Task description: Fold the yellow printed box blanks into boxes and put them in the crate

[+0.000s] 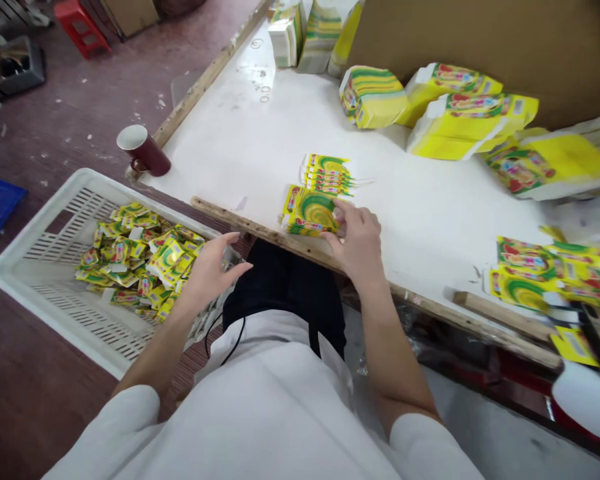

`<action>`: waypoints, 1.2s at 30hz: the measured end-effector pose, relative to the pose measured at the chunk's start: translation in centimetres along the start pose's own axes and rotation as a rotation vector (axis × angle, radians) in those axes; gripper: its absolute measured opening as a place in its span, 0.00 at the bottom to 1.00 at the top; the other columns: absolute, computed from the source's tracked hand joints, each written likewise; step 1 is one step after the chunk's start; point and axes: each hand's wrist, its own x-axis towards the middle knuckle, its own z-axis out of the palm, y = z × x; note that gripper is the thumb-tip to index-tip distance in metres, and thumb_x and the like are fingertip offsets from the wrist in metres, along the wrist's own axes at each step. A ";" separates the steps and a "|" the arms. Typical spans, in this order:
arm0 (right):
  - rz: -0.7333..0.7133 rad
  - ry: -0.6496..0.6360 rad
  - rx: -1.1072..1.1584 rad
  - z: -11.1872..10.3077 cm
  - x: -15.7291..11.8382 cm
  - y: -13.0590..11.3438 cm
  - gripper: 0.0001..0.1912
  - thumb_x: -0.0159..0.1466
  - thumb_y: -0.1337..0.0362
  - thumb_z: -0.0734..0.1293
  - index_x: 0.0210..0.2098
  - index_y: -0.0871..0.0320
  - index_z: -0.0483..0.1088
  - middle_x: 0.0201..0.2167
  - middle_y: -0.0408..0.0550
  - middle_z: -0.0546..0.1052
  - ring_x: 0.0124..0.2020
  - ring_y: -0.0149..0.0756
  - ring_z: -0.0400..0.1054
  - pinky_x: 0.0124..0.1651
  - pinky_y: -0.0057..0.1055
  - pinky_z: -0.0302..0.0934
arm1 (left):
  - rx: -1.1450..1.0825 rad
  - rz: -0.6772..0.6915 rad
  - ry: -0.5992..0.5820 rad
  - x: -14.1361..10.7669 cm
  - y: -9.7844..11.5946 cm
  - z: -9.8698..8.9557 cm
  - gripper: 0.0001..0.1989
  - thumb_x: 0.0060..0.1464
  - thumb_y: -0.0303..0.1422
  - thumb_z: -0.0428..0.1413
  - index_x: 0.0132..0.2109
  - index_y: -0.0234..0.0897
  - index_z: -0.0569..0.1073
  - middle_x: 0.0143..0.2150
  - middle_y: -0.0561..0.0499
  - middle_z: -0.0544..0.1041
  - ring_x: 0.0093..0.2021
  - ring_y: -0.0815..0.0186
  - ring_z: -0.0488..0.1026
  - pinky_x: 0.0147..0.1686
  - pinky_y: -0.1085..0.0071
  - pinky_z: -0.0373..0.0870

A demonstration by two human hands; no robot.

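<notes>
Between the thumb and fingers of my right hand (357, 243) is the right end of a small yellow-and-green carton (310, 212), at the front edge of the white table. Just behind it lies a row of flat printed cartons (325, 175), overlapping one another. My left hand (213, 272) is raised over the right side of a white plastic basket (33, 250), thumb and fingers apart, with nothing in it. Inside the basket is a heap of small yellow cartons (140, 260).
Stacks of flat yellow cartons (473, 123) stand along the back of the table (220, 147) against brown cardboard (480, 40). A maroon mug (147, 152) sits at the left corner. More cartons (545, 270) lie at the right. A red stool (83, 28) stands on the floor.
</notes>
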 end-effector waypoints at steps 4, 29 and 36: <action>-0.053 -0.056 0.304 -0.6 -2.3 -4.5 0.29 0.59 0.67 0.72 0.59 0.53 0.64 0.39 0.48 0.73 0.43 0.47 0.68 0.53 0.49 0.64 | -0.692 0.008 -0.083 0.6 3.3 3.5 0.39 0.42 0.50 0.69 0.58 0.42 0.66 0.57 0.43 0.75 0.60 0.52 0.72 0.58 0.55 0.70; -0.198 0.058 0.356 -0.7 -4.3 -5.0 0.11 0.66 0.69 0.68 0.43 0.47 0.81 0.33 0.44 0.79 0.35 0.35 0.71 0.40 0.35 0.66 | -0.762 0.061 -0.035 1.7 3.3 -0.5 0.37 0.55 0.63 0.51 0.57 0.39 0.75 0.58 0.41 0.77 0.62 0.50 0.72 0.63 0.55 0.66; -0.337 0.018 0.342 -0.9 -5.0 -5.8 0.26 0.66 0.60 0.70 0.63 0.41 0.66 0.60 0.48 0.73 0.65 0.47 0.62 0.70 0.53 0.49 | -0.140 0.101 -0.333 1.1 5.5 0.4 0.35 0.46 0.40 0.67 0.59 0.39 0.65 0.54 0.44 0.77 0.53 0.53 0.76 0.53 0.59 0.73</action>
